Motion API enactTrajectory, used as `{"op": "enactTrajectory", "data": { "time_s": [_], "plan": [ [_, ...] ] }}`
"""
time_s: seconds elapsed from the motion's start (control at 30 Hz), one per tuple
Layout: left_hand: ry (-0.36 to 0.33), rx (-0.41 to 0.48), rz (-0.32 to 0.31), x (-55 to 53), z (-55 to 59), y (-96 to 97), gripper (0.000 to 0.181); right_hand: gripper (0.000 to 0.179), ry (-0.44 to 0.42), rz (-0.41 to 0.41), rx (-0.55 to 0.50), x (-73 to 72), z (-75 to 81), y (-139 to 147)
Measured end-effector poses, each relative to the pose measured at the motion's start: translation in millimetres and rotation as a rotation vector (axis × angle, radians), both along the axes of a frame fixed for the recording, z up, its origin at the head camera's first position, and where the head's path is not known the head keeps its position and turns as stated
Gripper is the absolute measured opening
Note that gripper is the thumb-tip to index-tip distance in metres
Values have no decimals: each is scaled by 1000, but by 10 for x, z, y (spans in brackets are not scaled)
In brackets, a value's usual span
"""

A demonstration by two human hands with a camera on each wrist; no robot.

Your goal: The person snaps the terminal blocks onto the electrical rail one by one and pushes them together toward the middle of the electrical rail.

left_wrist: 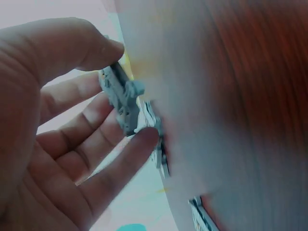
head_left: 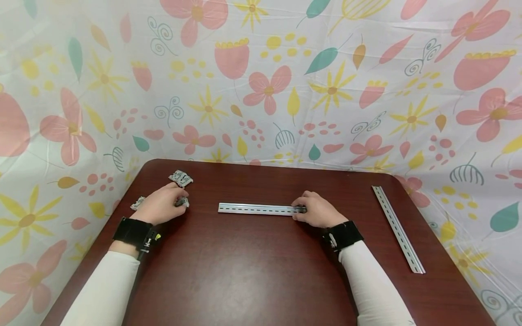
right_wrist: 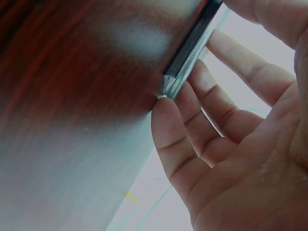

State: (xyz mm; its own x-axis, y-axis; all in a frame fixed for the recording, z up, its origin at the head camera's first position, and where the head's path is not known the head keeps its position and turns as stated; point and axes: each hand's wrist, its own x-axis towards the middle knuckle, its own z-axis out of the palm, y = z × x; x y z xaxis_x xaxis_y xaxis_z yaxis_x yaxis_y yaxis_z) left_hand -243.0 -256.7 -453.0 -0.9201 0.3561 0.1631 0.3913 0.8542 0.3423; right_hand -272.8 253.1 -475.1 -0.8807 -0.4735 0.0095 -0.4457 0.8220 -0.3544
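Note:
At the left of the table, my left hand (head_left: 161, 203) pinches a small grey terminal-block-like plastic part (left_wrist: 118, 94) between thumb and fingers. Similar grey parts lie around it, one beyond the hand (head_left: 181, 178) and another by its outer side (head_left: 137, 203). A slotted silver DIN rail (head_left: 257, 208) lies crosswise on the table. My right hand (head_left: 320, 210) holds this rail's right end, thumb on the near side and fingers curled around the tip. The rail's end (right_wrist: 175, 84) shows between the fingers in the right wrist view.
A second slotted rail (head_left: 397, 228) lies slanted along the right side of the dark red-brown table (head_left: 244, 262). A floral-print curtain (head_left: 265, 90) hangs behind the table's far edge and round its sides.

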Motion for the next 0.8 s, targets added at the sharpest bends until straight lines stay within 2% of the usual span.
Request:
{"op": "enactTrajectory", "data": {
  "time_s": [0.17,0.8],
  "plan": [
    [14,13,-23,12,20,110,34,30,-2,-2,2,0,2,1],
    [35,33,-131,-13,-47,443,38,29,-12,-6,8,4,25,-20]
  ]
}}
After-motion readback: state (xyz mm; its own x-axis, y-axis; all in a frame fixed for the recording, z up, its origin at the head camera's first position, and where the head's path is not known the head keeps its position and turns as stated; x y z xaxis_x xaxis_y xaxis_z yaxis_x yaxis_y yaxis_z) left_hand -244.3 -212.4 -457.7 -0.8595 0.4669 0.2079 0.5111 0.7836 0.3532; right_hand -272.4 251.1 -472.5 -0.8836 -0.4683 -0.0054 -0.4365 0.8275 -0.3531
